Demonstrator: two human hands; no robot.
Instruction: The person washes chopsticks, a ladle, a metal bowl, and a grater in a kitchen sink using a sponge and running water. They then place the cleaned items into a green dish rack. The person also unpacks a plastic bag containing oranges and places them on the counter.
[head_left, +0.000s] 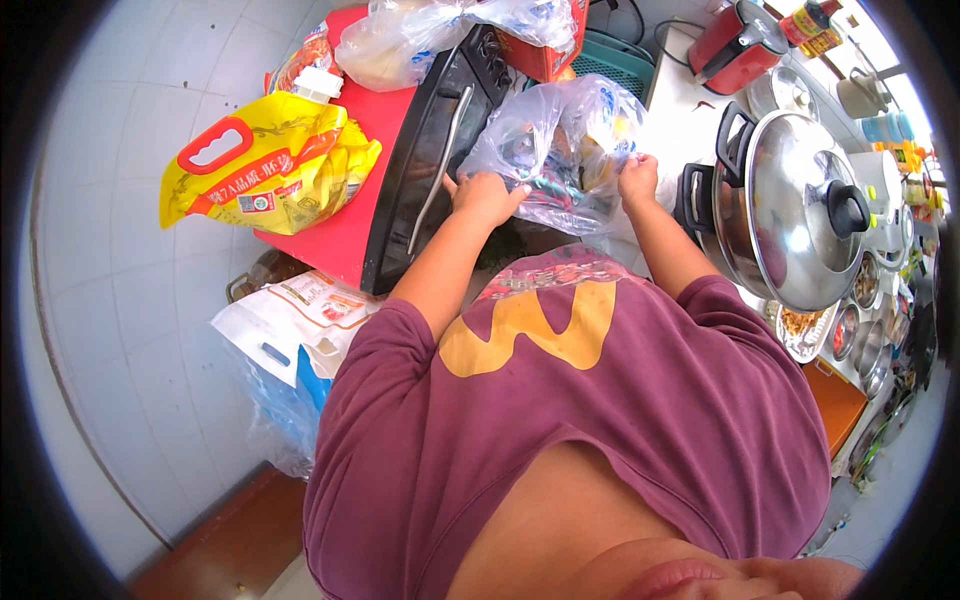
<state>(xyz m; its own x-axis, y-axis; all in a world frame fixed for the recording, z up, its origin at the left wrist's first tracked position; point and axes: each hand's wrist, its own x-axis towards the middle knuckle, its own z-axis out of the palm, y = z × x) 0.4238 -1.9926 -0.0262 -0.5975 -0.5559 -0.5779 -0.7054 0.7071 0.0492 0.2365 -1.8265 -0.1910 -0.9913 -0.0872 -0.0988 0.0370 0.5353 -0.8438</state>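
Observation:
A clear plastic bag (555, 150) with mixed packages inside sits between my two hands, beside a black toaster oven. My right hand (639, 180) pinches the bag's right edge. My left hand (486, 199) lies against the bag's near left side, thumb stretched out to the right and one finger spread towards the oven. Its other fingertips are hidden, so a grip there cannot be made out. The oven's metal door handle (441, 169) runs just left of that hand. What the packages in the bag are is blurred by the plastic.
Left, a yellow handled bag (277, 165) lies on the red oven top (315, 251). Below it hangs a white and blue plastic bag (300, 330). A lidded steel pot (795, 210) stands close to my right forearm. Behind are a teal basket (619, 64) and a red kettle (735, 49).

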